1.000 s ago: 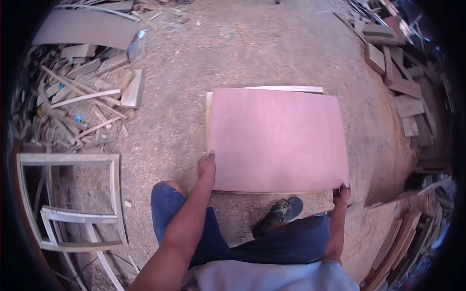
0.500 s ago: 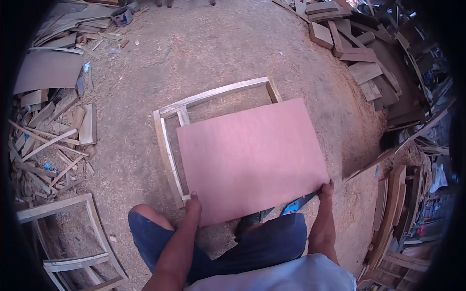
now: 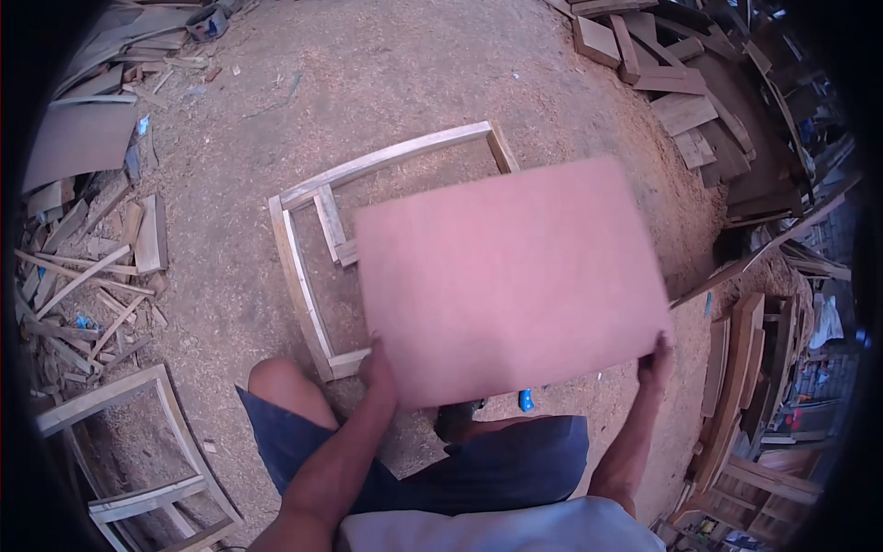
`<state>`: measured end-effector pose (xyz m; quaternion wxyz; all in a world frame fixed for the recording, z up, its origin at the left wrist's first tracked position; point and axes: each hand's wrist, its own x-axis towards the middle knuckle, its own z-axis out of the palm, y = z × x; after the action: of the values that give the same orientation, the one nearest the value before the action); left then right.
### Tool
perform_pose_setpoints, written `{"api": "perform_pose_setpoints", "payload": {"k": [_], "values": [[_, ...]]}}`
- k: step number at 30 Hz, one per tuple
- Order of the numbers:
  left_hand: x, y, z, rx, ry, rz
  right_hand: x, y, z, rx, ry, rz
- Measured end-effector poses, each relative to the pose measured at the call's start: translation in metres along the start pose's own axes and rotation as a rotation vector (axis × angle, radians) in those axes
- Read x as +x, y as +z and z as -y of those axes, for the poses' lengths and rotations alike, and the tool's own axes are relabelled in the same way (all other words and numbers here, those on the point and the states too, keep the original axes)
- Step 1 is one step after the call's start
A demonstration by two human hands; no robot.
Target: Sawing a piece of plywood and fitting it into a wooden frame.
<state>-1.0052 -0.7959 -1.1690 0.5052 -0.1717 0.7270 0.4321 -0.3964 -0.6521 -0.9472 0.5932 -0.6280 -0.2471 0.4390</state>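
Note:
I hold a pinkish plywood sheet (image 3: 510, 276) by its sides: my left hand (image 3: 377, 366) grips the near left edge and my right hand (image 3: 656, 359) the near right corner. The sheet is raised, tilted slightly askew, over the right part of a pale wooden frame (image 3: 386, 156) lying on the floor, whose left side and an inner crosspiece show. The sheet hides the rest of that frame. A small blue object (image 3: 525, 399) and part of my dark footwear (image 3: 453, 419) show just below the sheet's near edge.
A second wooden frame (image 3: 184, 423) lies at the lower left. Piles of offcuts (image 3: 110, 258) line the left, with a bucket (image 3: 207, 23) at the top. Wooden blocks (image 3: 681, 110) are heaped at the upper right, and stacked curved timber (image 3: 736, 386) lies at the lower right.
The sheet has moved rightward off the frame and risen nearer to me, uncovering the frame's left side and crosspiece. Both hands have moved with it, still gripping.

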Motion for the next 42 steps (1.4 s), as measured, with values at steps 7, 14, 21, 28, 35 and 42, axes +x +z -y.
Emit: {"api": "perform_pose_setpoints", "payload": {"k": [7,14,21,28,35,42], "values": [[-0.101,0.181,-0.049,-0.286,0.052,0.752,-0.112,0.053,0.161,0.398,-0.140,0.216],[-0.245,0.223,-0.132,0.623,0.693,0.746,-0.162,0.115,0.219,0.471,-0.518,0.174],[-0.232,0.162,-0.175,0.388,0.501,1.443,-0.179,0.265,0.210,-0.016,-0.755,-0.164],[-0.220,0.055,-0.364,0.213,0.788,0.834,-0.105,0.320,0.151,-0.400,-1.099,0.003],[-0.178,-0.047,-0.443,-0.130,0.590,1.072,-0.137,0.391,-0.011,-0.772,-1.320,0.560],[0.002,-0.064,-0.300,0.272,0.322,0.389,-0.170,0.345,-0.177,-1.126,-1.237,1.034]]}}
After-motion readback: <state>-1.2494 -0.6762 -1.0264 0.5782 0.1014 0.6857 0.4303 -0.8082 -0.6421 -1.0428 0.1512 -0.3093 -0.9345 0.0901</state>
